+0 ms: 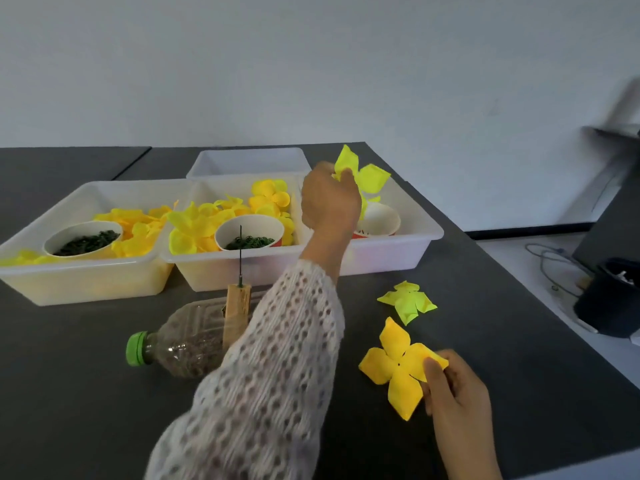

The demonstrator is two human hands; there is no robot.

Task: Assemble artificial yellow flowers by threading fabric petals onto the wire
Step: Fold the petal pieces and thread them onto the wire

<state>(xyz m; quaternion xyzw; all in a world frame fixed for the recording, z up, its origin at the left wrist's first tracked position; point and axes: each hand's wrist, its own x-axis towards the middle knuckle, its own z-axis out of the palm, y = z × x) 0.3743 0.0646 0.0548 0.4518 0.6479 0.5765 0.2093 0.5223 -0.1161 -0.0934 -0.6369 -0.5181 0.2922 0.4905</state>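
Left hand: your left hand [329, 199] is raised over the right-hand tray [398, 251], fingers pinched on a pale yellow petal piece [363, 176] held up in the air above the tray's paper cup [379, 220].
Right hand: your right hand [457, 393] sits low over the table [86, 393], thumb and fingers gripping one lobe of a deeper yellow four-lobed petal [394, 368] with a small hole at its centre.
Hands: well apart, each holding its own petal.
Wire: the thin dark wire [240, 252] stands upright from a wooden block [237, 306], bare of petals, just in front of the middle tray [214, 268].
Loose petal: a greenish-yellow petal [408, 301] lies on the table between your two hands.
Trays: the left tray [86, 282] and middle tray hold heaps of yellow petals, each with a paper cup of small dark green pieces, probably rings, though the view is too soft to be sure.
Bottle: a clear plastic bottle [180, 344] with a green cap lies on its side behind your left sleeve [263, 375], touching the wooden block.
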